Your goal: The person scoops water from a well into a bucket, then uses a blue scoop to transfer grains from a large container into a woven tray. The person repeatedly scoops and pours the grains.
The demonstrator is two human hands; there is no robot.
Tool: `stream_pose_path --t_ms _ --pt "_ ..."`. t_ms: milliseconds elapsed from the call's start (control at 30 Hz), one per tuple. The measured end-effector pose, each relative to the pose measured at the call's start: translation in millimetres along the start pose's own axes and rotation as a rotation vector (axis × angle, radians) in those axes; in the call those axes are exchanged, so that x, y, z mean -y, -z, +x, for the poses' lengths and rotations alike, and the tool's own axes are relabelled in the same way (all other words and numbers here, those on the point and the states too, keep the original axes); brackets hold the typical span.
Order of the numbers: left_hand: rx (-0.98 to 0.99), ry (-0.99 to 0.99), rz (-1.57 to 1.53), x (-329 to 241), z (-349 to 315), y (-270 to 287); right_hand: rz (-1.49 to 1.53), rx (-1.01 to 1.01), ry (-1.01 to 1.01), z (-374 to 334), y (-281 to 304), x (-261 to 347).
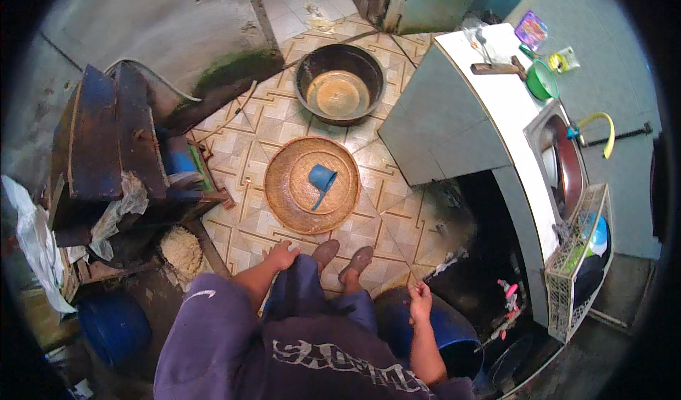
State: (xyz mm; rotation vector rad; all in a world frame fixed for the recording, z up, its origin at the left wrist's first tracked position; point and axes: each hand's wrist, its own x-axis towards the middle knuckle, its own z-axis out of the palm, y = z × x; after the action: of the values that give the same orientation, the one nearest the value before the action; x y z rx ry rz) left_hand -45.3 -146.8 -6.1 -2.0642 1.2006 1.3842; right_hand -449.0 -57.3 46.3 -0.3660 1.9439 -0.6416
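My left hand [282, 255] lies on my left knee, its fingers stretched over the edge and holding nothing. My right hand [420, 302] hovers beside the rim of a blue drum [454, 332], fingers curled together; I see nothing in them. On the tiled floor ahead of my feet rests a round woven tray [279, 180]. A blue plastic dipper [322, 177] sits in the middle of it, tilted on its side, handle pointing toward me. Beyond the tray stands a large black basin [305, 91] with a pale, wet-looking bottom.
A white-topped counter [500, 91] on the right carries a hammer [496, 68], a green bowl [541, 80], a sink [572, 194] and a dish rack [564, 283]. A dark wooden stand [99, 137] is at left, near a tan heap [182, 252] and a blue container [113, 325].
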Motion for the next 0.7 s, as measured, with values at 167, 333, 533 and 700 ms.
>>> stream_pose_path --t_ms 167,333,533,700 --pt "0.04 -0.047 -0.194 76.4 23.5 -77.8 -0.129 0.218 0.029 83.3 -66.2 -24.2" --pt "0.072 0.03 -0.122 71.0 -33.4 -124.8 -0.244 0.32 -0.181 137.2 -123.3 -60.5" --pt "-0.101 -0.019 0.092 86.8 -46.8 -182.5 -0.301 0.408 -0.237 183.9 -186.5 -84.2" --pt "-0.173 -0.072 0.011 85.6 -20.2 -170.5 -0.186 0.409 -0.29 251.6 -252.6 -102.4"
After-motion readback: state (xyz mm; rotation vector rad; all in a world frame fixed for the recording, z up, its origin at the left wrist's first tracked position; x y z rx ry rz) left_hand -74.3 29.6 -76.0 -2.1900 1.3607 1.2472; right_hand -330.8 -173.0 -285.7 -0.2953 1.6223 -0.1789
